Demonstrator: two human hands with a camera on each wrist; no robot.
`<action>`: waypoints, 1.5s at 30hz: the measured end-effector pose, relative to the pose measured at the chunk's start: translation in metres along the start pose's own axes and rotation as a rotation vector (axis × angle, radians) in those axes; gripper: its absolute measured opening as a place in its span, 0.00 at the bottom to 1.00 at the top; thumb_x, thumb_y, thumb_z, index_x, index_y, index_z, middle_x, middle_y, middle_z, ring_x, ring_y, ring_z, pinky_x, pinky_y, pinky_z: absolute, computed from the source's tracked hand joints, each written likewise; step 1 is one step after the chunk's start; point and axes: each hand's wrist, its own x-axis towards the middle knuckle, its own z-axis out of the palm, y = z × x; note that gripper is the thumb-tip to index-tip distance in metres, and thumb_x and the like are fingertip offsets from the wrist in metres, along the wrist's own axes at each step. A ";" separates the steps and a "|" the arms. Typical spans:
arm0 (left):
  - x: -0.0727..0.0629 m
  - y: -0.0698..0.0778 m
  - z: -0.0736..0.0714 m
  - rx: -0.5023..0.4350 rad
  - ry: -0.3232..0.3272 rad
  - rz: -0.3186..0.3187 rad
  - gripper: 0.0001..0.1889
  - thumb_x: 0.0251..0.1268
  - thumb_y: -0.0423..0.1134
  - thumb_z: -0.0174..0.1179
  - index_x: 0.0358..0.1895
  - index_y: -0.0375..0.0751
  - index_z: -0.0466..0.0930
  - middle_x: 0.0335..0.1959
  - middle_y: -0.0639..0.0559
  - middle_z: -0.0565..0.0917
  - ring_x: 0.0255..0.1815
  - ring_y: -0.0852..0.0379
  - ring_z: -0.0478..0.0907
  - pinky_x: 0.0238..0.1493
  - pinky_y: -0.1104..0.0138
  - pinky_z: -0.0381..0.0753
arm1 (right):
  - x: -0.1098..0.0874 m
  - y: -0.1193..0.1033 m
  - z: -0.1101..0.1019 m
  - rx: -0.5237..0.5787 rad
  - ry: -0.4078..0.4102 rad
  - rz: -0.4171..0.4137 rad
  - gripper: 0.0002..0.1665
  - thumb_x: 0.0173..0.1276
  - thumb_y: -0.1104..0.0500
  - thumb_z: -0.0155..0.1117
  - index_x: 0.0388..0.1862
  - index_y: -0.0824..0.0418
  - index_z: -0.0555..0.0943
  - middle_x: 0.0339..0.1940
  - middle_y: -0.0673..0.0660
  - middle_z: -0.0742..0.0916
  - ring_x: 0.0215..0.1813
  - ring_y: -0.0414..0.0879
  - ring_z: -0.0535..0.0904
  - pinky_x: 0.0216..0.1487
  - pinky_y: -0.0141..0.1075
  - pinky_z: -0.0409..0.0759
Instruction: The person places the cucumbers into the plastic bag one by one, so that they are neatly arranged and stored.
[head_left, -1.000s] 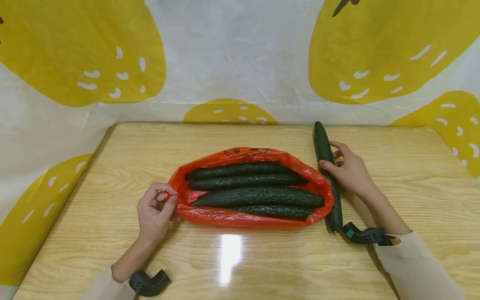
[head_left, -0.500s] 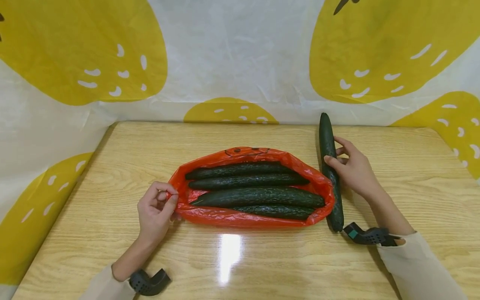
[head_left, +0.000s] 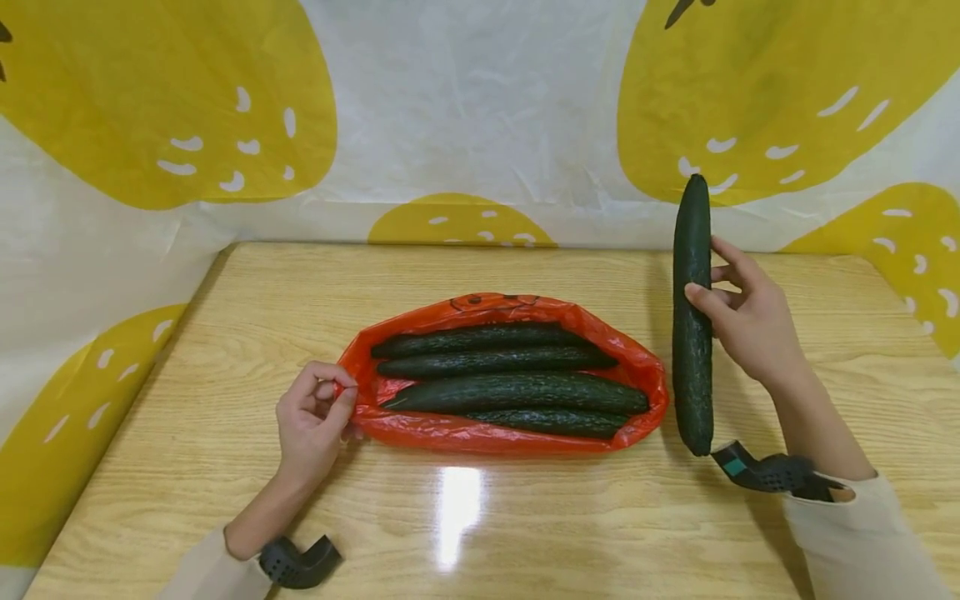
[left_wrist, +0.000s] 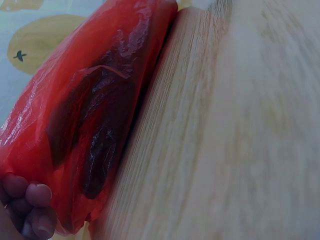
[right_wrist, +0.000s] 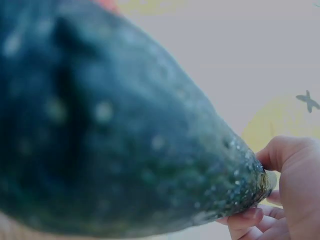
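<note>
A red plastic bag lies with its mouth spread wide in the middle of the table, several dark green cucumbers side by side inside it. At its left end my left hand pinches the rim between thumb and fingers. In the left wrist view the cucumbers show dark through the bag's side. To the right of the bag, my right hand grips another cucumber around its middle, thumb on the near face. This cucumber points away from me, apart from the bag, and fills much of the right wrist view.
The wood-grain table carries the bag. Behind and to the left hangs a white cloth with yellow fruit prints. Each wrist wears a black camera mount, the right mount close to the held cucumber's near end.
My right hand has lifted the cucumber and moved it to the right, away from the bag's right end. The left hand and the bag have stayed almost still.
</note>
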 end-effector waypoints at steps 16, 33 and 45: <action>0.001 0.001 0.001 0.002 -0.007 -0.017 0.06 0.55 0.12 0.47 0.35 0.18 0.67 0.17 0.47 0.78 0.06 0.55 0.69 0.07 0.68 0.69 | -0.001 -0.053 -0.003 0.138 0.085 -0.253 0.39 0.65 0.71 0.57 0.74 0.55 0.61 0.44 0.53 0.79 0.28 0.35 0.81 0.28 0.23 0.75; 0.000 0.000 0.001 0.010 0.001 -0.013 0.06 0.55 0.13 0.48 0.35 0.19 0.67 0.17 0.48 0.78 0.06 0.55 0.70 0.07 0.68 0.69 | 0.017 -0.100 0.027 0.554 0.072 -0.527 0.38 0.58 0.75 0.59 0.70 0.64 0.65 0.65 0.63 0.71 0.35 0.45 0.82 0.33 0.26 0.77; 0.000 0.001 0.000 0.015 0.002 -0.011 0.03 0.59 0.17 0.51 0.35 0.19 0.68 0.17 0.48 0.78 0.06 0.55 0.70 0.07 0.68 0.69 | 0.025 -0.120 0.054 0.427 -0.026 -0.600 0.42 0.60 0.76 0.60 0.73 0.61 0.61 0.64 0.61 0.72 0.45 0.47 0.83 0.44 0.29 0.78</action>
